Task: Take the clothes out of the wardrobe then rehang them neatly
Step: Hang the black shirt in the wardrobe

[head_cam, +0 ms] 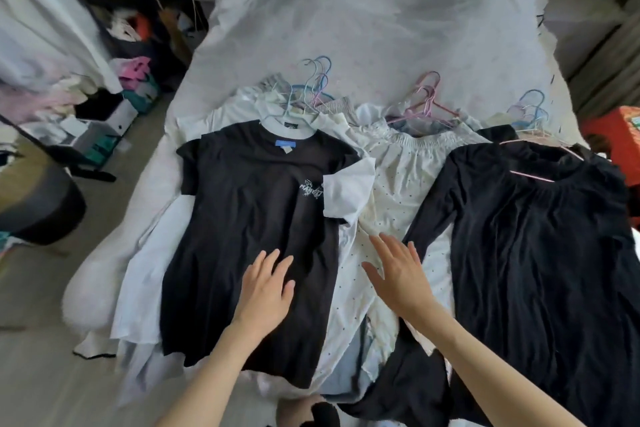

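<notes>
Clothes lie in three hangered piles on the bed (381, 28): left hand (268, 284) flat, fingers straight, on the black T-shirt (249, 218); right hand (398, 274) open over the dotted white garment (398, 184).

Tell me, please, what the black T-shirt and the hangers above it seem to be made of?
The black T-shirt: probably a soft cotton-like knit, matte; it lies limp with gentle creases. The hangers: thin rods with smooth pastel blue and pink surfaces, perhaps coated wire or plastic; the picture is too blurred to tell which.
</notes>
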### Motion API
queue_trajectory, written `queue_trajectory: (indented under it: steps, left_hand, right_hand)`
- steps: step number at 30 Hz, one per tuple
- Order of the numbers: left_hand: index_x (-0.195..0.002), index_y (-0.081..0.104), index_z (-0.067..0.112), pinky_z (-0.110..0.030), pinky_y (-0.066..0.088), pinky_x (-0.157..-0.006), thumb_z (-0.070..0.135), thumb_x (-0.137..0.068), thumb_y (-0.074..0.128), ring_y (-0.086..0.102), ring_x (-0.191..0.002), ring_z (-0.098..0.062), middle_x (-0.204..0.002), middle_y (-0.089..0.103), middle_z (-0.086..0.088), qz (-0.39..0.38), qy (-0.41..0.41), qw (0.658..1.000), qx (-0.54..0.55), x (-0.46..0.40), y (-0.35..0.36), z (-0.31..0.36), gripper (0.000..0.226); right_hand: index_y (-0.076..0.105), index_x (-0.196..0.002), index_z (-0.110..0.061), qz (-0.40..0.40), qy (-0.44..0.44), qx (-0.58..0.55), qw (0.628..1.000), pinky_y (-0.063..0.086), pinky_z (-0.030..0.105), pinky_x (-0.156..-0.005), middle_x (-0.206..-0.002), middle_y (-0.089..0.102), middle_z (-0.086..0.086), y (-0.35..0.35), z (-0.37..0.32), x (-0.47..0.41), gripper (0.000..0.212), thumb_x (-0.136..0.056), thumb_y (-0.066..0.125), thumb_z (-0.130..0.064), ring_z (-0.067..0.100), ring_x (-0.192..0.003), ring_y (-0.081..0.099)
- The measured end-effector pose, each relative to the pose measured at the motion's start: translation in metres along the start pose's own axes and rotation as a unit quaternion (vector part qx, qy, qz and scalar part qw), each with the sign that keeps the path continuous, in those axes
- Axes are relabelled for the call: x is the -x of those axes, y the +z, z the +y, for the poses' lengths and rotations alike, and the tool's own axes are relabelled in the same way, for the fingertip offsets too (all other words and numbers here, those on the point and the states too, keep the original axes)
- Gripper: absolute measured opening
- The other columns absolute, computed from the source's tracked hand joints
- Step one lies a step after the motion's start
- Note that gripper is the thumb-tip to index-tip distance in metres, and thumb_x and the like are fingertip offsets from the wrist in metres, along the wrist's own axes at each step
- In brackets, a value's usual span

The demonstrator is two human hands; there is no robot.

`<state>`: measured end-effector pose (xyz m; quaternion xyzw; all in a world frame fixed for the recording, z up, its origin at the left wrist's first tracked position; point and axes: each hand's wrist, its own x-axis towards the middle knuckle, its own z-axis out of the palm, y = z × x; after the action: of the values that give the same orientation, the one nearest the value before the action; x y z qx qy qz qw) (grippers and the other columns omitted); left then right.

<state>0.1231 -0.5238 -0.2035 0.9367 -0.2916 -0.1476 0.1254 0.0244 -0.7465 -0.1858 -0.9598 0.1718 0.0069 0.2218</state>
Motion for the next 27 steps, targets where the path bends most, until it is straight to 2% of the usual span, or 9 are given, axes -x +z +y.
queue_trajectory:
  steps: [3,5,10,16,19,22,24,27]
  left_hand:
    - [-0.124,0.057,0.007,-0.052,0.043,-0.093,0.016,-0.082,0.068,0.047,-0.122,-0.043,-0.129,0.053,-0.02,0.015,0.03,0.999,-0.028,-0.055,-0.013,-0.058,0.044]
    - [-0.118,0.061,0.004,-0.054,0.046,-0.087,0.012,-0.076,0.074,0.053,-0.114,-0.045,-0.122,0.058,-0.023,0.004,0.018,0.999,-0.033,-0.1,-0.021,-0.094,0.045]
    - [-0.122,0.057,0.0,-0.055,0.043,-0.092,0.009,-0.078,0.071,0.048,-0.118,-0.048,-0.127,0.052,-0.028,0.003,0.011,0.999,-0.043,-0.218,-0.034,-0.154,0.047]
    - [-0.14,0.036,0.002,-0.05,0.029,-0.108,0.015,-0.092,0.052,0.03,-0.134,-0.041,-0.146,0.031,-0.024,0.044,0.005,0.997,-0.065,-0.335,-0.042,-0.196,0.053]
    - [-0.14,0.036,0.001,-0.055,0.03,-0.105,0.015,-0.091,0.053,0.034,-0.132,-0.04,-0.143,0.036,-0.024,0.078,0.016,0.993,-0.085,-0.372,-0.042,-0.209,0.053]
    - [-0.133,0.045,0.0,-0.059,0.036,-0.098,0.016,-0.09,0.056,0.049,-0.121,-0.036,-0.129,0.052,-0.02,0.097,0.019,0.99,-0.103,-0.396,-0.038,-0.221,0.047]
    - [-0.125,0.053,0.0,-0.058,0.042,-0.091,0.017,-0.088,0.059,0.058,-0.105,-0.035,-0.114,0.06,-0.018,0.112,0.031,0.986,-0.116,-0.404,-0.033,-0.226,0.041]
    - [-0.11,0.059,0.001,-0.05,0.046,-0.075,0.02,-0.09,0.056,0.06,-0.08,-0.039,-0.09,0.061,-0.019,0.125,0.026,0.986,-0.104,-0.412,-0.034,-0.226,0.028]
  right_hand:
    - [0.035,-0.142,-0.012,-0.02,0.02,0.001,1.0,0.014,0.039,-0.114,-0.145,0.037,0.009,0.011,-0.02,-0.069,0.052,-0.096,0.047,-0.032,0.025,-0.137,0.03]
    - [0.031,-0.143,-0.012,-0.034,0.037,-0.005,0.999,0.016,0.035,-0.113,-0.148,0.033,0.01,0.023,-0.029,-0.116,0.052,-0.097,0.043,-0.033,0.025,-0.138,0.027]
    - [0.025,-0.145,-0.011,-0.095,0.069,0.01,0.993,0.021,0.031,-0.111,-0.149,0.03,0.009,0.052,-0.031,-0.226,0.055,-0.097,0.041,-0.032,0.024,-0.136,0.028]
    - [0.026,-0.144,-0.009,-0.062,0.146,-0.017,0.987,0.026,0.037,-0.107,-0.146,0.035,0.009,0.067,-0.017,-0.337,0.052,-0.098,0.04,-0.03,0.028,-0.134,0.029]
    - [0.028,-0.142,-0.01,-0.068,0.142,0.03,0.987,0.027,0.041,-0.105,-0.143,0.038,0.01,0.075,-0.011,-0.372,0.05,-0.097,0.041,-0.029,0.029,-0.132,0.033]
    - [0.033,-0.136,-0.009,-0.094,0.163,0.078,0.979,0.031,0.04,-0.099,-0.135,0.044,0.01,0.084,-0.007,-0.396,0.043,-0.098,0.039,-0.028,0.029,-0.125,0.037]
    - [0.039,-0.127,-0.008,-0.077,0.165,0.119,0.976,0.031,0.041,-0.098,-0.127,0.049,0.009,0.09,-0.004,-0.406,0.036,-0.097,0.039,-0.027,0.028,-0.121,0.04]
    - [0.047,-0.116,-0.006,-0.066,0.158,0.135,0.976,0.032,0.04,-0.094,-0.118,0.054,0.008,0.097,0.0,-0.41,0.03,-0.098,0.039,-0.028,0.029,-0.116,0.045]
